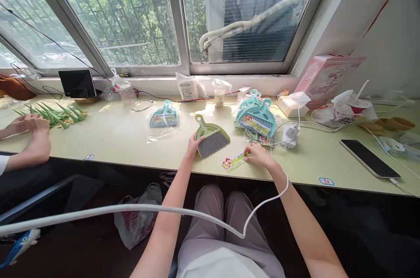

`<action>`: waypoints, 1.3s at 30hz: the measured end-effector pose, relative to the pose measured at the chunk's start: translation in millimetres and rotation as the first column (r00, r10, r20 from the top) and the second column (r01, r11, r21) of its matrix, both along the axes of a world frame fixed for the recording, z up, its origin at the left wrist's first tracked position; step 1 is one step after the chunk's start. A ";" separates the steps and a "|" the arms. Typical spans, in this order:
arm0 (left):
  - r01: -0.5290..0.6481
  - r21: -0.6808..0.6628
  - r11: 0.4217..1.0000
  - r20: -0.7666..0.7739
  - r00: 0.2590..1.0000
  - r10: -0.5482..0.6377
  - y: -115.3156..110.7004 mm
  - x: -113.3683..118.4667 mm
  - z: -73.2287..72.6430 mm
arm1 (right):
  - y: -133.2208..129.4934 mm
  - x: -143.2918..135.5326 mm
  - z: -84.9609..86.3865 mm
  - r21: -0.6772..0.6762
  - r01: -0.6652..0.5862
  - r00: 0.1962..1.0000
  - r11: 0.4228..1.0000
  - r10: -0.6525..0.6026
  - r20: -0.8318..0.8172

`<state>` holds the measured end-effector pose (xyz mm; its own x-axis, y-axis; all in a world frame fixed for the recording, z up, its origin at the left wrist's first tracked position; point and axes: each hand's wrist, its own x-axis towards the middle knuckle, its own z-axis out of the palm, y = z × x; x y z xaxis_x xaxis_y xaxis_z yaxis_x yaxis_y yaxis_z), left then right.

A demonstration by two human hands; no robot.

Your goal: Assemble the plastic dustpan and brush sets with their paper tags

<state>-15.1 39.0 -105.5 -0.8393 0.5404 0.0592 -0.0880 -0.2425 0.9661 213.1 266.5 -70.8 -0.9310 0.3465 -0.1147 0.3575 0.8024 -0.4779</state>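
Head view: the left hand (194, 144) grasps the green dustpan-and-brush set (212, 141) by its left edge at the table's (114, 138) front, apparently to steady it, while the right hand (258, 155) pinches a printed card (233, 162) just beside it, leaving most print exposed. Both forearms reach forward, the right hand's fingers curled inward.

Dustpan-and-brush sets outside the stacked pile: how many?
2: a green set held by the left hand, and a teal set in clear plastic, farther left on the table. Others may be hidden.
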 end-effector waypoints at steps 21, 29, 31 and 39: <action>-0.007 0.005 1.000 -0.018 1.000 0.007 2.1 1.9 -0.5 | 21.8 -12.1 2.2 0.043 -0.165 0.986 0.985 0.166 -0.019; 0.020 0.010 1.000 -0.031 0.999 -0.020 2.2 5.6 3.2 | -22.9 -47.5 31.5 -0.615 -0.387 0.922 0.687 0.294 -0.252; 0.044 0.006 0.999 -0.004 0.999 -0.044 1.1 6.6 5.1 | -35.8 -66.9 29.4 -0.586 -0.321 0.943 0.744 0.196 -0.269; 0.042 -0.018 0.999 -0.111 0.993 -0.044 -3.3 11.1 13.9 | -54.9 -106.9 5.7 -0.250 0.064 0.959 0.966 -0.129 -0.253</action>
